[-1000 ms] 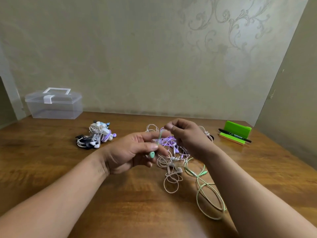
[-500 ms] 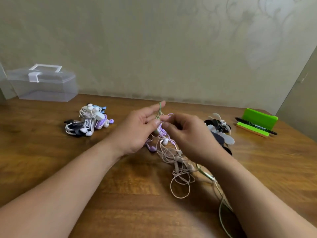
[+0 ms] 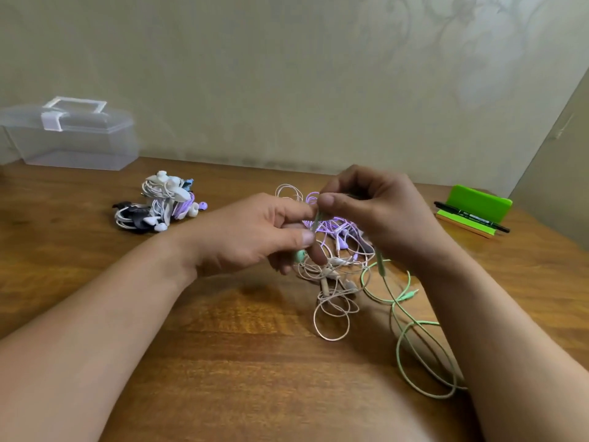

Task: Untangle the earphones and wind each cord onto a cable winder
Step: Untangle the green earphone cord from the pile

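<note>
We see the mint-green earphone cord (image 3: 402, 315) pinched in both hands above the middle of the brown wooden table (image 3: 223, 346). The left hand (image 3: 251, 234) nips it between thumb and forefinger with the other fingers curled under, and a mint-green earbud (image 3: 299, 256) shows just below them. The right hand (image 3: 379, 212), fingers bent, pinches the same cord just above, and its fingertips almost meet the left's. From there the green cord drops to the right of the hands and lies in loose loops towards the near right.

Under the hands lies the knot of pale pink and purple earphone cords (image 3: 334, 282), on the table, with a pink loop trailing nearer to us.

Farther left sits a small heap of wound white, black and purple earphones (image 3: 159, 202). Behind it, at the far left by the wall, stands a clear plastic box with a white handle (image 3: 70, 135). At the far right is a bright green stand (image 3: 478, 204) with a black pen (image 3: 471, 217) across its front.
</note>
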A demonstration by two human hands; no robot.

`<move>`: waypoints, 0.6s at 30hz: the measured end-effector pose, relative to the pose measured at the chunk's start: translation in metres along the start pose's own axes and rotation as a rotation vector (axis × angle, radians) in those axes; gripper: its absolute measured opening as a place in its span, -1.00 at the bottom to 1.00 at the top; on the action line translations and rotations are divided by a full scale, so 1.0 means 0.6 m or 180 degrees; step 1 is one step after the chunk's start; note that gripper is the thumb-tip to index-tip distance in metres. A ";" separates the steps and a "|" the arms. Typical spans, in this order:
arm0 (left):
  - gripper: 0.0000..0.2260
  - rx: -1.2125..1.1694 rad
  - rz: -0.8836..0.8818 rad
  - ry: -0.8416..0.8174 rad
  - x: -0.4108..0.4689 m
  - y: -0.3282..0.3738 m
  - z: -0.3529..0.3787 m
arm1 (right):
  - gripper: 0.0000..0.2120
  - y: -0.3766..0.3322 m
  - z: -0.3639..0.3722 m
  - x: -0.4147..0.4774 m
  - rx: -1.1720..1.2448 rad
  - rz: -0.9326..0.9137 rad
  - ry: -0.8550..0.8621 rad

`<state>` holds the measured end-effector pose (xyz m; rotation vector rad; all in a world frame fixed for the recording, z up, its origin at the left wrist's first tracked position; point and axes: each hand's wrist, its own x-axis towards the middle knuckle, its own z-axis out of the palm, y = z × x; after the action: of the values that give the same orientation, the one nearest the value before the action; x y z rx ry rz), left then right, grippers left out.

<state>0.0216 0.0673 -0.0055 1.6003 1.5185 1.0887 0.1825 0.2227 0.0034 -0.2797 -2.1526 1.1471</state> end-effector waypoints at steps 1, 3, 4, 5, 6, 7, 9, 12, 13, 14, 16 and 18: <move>-0.76 -0.0117 0.0020 -0.0046 -0.001 0.002 -0.001 | -0.91 0.003 -0.001 0.002 0.0192 0.0091 -0.0079; -0.70 -0.0501 0.0071 -0.0111 -0.005 0.007 -0.001 | -0.90 0.012 0.000 0.005 0.0802 0.0365 -0.0282; -0.66 -0.0716 0.0120 -0.0133 -0.007 0.010 -0.001 | -0.89 0.015 0.002 0.007 0.1189 0.0499 -0.0369; -0.63 -0.0933 0.0185 -0.0116 -0.007 0.013 -0.001 | -0.90 0.016 0.006 0.008 0.1517 0.0598 -0.0420; -0.62 -0.1133 0.0239 -0.0051 -0.008 0.014 -0.001 | -0.90 0.019 0.012 0.007 0.1699 0.0668 -0.0452; -0.61 -0.1294 0.0274 0.0076 -0.007 0.013 -0.001 | -0.88 0.020 0.021 0.005 0.1731 0.0700 -0.0488; -0.59 -0.1434 0.0297 0.0412 -0.001 0.011 0.000 | -0.82 0.022 0.037 0.001 0.1542 0.0680 -0.0497; -0.59 -0.1269 0.0309 0.0955 0.008 0.001 -0.003 | -0.78 0.022 0.055 0.003 0.0810 0.0697 -0.0286; -0.60 -0.1166 0.0339 0.1127 0.011 -0.004 -0.006 | -0.78 0.022 0.058 0.004 0.0567 0.0728 -0.0252; -0.61 -0.1046 0.0361 0.1318 0.012 -0.008 -0.012 | -0.79 0.023 0.061 0.004 0.0439 0.0761 -0.0288; -0.61 -0.0750 0.0365 0.1623 0.017 -0.015 -0.020 | -0.78 0.021 0.067 0.000 0.0219 0.0731 -0.0415; -0.60 -0.0431 0.0361 0.1738 0.018 -0.017 -0.018 | -0.78 0.011 0.070 -0.004 -0.0248 0.0568 -0.0490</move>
<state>0.0072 0.0785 -0.0084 1.3722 1.6542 1.7582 0.1564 0.1978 -0.0190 -0.4388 -2.3494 1.2197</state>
